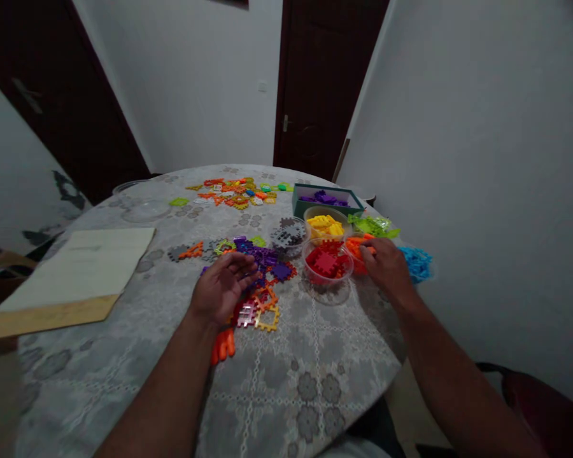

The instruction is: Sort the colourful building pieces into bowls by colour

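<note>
My left hand (224,286) is held palm up over the table, its fingers apart and loosely curled, with nothing resting on it. Beside and under it lies a pile of interlocking plastic pieces, among them purple pieces (262,256), a yellow frame piece (268,319) and orange pieces (223,345) near the wrist. My right hand (386,264) reaches over the bowl of orange pieces (358,244), fingers bent and closed around an orange piece at its rim. Part of that bowl is hidden by the hand. A clear bowl of red pieces (328,259) stands just left of it.
Around the bowls are yellow pieces (325,225), grey pieces (289,234), bright green pieces (373,225) and blue pieces (416,264). A green box (328,201) holds purple pieces. Farther back lies a mixed pile (239,192). Paper on a board (76,267) lies left.
</note>
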Available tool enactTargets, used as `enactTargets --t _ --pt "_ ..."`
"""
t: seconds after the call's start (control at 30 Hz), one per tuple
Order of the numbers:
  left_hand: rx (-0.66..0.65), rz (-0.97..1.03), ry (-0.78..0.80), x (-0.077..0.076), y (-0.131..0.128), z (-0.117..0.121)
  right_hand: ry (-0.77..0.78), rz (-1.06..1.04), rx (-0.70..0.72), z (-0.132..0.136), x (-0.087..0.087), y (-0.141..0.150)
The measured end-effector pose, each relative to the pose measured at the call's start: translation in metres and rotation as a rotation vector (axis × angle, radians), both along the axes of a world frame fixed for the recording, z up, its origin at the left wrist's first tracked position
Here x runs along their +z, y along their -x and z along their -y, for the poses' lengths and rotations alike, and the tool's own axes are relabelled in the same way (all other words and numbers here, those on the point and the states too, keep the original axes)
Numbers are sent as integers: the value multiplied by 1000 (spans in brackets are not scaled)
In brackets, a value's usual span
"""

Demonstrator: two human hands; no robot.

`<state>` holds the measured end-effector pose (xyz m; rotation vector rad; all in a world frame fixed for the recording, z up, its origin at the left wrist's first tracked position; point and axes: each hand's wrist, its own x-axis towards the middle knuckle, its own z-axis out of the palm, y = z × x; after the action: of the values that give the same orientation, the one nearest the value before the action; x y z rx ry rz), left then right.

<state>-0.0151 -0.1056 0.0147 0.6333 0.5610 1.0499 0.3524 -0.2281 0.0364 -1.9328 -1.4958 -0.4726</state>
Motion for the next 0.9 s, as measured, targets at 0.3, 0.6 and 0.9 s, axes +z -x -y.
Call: enactTargets --t 0.3,0.6,0.9 --pt "288 11 -101 9 16 -10 -7 -87 509 25 3 106" --pt "40 -1011 -770 17 80 39 457 9 641 1 -50 180" --pt "-66 -1749 -1056 -56 107 83 513 -34 334 -28 -66 193"
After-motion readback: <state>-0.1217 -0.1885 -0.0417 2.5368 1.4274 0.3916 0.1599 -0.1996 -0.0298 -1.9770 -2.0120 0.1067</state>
